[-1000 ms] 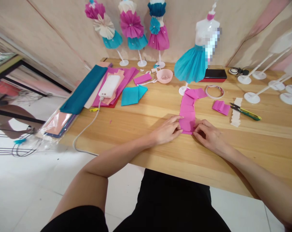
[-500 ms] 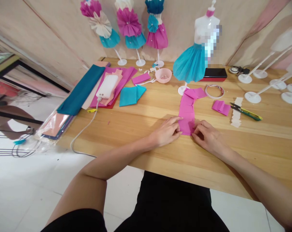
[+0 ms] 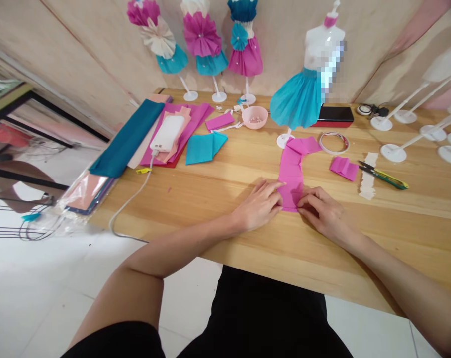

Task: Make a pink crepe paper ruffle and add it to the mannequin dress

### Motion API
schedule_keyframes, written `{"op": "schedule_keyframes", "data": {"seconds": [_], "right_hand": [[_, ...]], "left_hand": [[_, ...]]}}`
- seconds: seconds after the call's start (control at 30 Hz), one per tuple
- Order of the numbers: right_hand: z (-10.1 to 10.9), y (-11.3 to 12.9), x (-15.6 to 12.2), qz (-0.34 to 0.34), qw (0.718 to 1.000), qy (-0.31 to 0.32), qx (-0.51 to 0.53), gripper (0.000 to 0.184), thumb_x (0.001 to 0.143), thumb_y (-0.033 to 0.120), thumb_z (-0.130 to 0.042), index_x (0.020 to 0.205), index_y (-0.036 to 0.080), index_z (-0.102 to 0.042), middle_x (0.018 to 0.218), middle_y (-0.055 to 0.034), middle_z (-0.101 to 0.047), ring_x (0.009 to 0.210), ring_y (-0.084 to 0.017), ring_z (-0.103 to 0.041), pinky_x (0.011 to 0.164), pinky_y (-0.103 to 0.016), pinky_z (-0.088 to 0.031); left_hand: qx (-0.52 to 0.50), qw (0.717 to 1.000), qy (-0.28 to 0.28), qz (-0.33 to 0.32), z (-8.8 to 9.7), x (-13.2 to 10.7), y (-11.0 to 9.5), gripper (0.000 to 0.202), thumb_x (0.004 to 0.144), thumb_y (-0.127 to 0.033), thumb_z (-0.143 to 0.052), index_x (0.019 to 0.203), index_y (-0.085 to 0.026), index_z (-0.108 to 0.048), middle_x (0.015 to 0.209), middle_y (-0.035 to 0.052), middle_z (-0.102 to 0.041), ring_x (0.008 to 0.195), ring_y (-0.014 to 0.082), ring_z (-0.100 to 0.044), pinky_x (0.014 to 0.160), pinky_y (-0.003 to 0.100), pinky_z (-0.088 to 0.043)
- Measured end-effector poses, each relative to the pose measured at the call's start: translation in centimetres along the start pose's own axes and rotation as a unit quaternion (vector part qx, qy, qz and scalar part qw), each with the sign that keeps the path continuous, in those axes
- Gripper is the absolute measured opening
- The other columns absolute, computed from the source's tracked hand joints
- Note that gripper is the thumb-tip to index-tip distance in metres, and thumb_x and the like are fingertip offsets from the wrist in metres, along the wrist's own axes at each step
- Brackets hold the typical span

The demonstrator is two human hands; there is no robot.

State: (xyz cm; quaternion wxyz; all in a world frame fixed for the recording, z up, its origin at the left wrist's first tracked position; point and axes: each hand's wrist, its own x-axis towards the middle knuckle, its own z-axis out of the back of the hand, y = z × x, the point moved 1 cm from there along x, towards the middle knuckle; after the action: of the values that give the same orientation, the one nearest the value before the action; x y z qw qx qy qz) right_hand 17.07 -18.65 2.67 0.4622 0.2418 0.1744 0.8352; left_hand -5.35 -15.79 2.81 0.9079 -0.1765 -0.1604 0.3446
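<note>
A person worked at a wooden counter (image 3: 389, 233), both bare hands closed on the lower end of a pink crepe-paper strip (image 3: 291, 169). The left hand (image 3: 258, 206) pressed in from 9 o'clock and the right hand (image 3: 322, 213) from 3 o'clock, the fingers of each on the paper with the strip between them; the hands did not touch each other. The strip lay flat near the counter's middle, creased across into panels, its far end bending toward 1 o'clock and stopping just beside the round base of a dress form in a teal paper skirt (image 3: 296, 99). At 3 o'clock from the strip lay a small folded pink paper piece (image 3: 343, 168), a cream paper strip (image 3: 367, 175) and yellow-green-handled snips (image 3: 382, 176); a ring of tape (image 3: 334, 142) sat at 2 o'clock. Toward 10 o'clock were a folded teal paper (image 3: 205, 148) and a white power bank (image 3: 167, 133) on stacked pink sheets (image 3: 195, 119), its white cable (image 3: 130, 214) trailing over the near edge. A pink bowl (image 3: 254, 117) stood at 11 o'clock.
</note>
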Motion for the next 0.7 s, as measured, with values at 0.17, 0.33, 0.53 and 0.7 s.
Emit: {"op": "schedule_keyframes", "data": {"seconds": [0.17,0.33,0.53,0.7], "right_hand": [[0.10,0.10,-0.07,0.001,1.000,0.007,-0.014,0.011,0.089,0.022,-0.052,0.098,0.026,-0.058,0.110,-0.0075,-0.057,0.102,-0.024,-0.059,0.084,-0.041,-0.051],[0.04,0.12,-0.22,0.005,0.999,0.011,-0.043,0.010,0.091,0.021,-0.051,0.096,0.025,-0.057,0.108,-0.0073,-0.058,0.099,-0.024,-0.059,0.082,-0.039,-0.050],[-0.03,0.05,-0.22,0.011,0.998,0.011,-0.060,0.008,0.092,0.022,-0.050,0.094,0.024,-0.057,0.103,-0.0069,-0.059,0.095,-0.023,-0.059,0.079,-0.038,-0.050],[-0.04,0.34,-0.26,0.029,0.996,0.013,-0.079,0.009,0.092,0.022,-0.048,0.094,0.024,-0.057,0.103,-0.0071,-0.060,0.092,-0.023,-0.059,0.077,-0.037,-0.049]], "left_hand": [[0.022,1.000,0.010,-0.003,-0.41,0.00,0.20,0.017,0.094,-0.027,-0.044,0.099,-0.018,-0.058,0.142,0.0097,-0.045,0.134,0.0203,-0.040,0.121,0.048,-0.016],[0.027,1.000,0.012,-0.005,-0.35,-0.10,0.21,0.019,0.094,-0.028,-0.044,0.100,-0.017,-0.058,0.143,0.0101,-0.045,0.134,0.0204,-0.041,0.120,0.048,-0.016],[-0.001,1.000,0.019,0.006,0.17,-0.11,0.05,0.015,0.094,-0.027,-0.045,0.098,-0.019,-0.057,0.139,0.0095,-0.048,0.133,0.0179,-0.042,0.120,0.048,-0.016],[0.007,1.000,0.012,0.000,0.16,-0.12,0.01,0.017,0.094,-0.027,-0.045,0.104,-0.019,-0.056,0.140,0.0090,-0.047,0.133,0.0187,-0.041,0.120,0.047,-0.018]]}}
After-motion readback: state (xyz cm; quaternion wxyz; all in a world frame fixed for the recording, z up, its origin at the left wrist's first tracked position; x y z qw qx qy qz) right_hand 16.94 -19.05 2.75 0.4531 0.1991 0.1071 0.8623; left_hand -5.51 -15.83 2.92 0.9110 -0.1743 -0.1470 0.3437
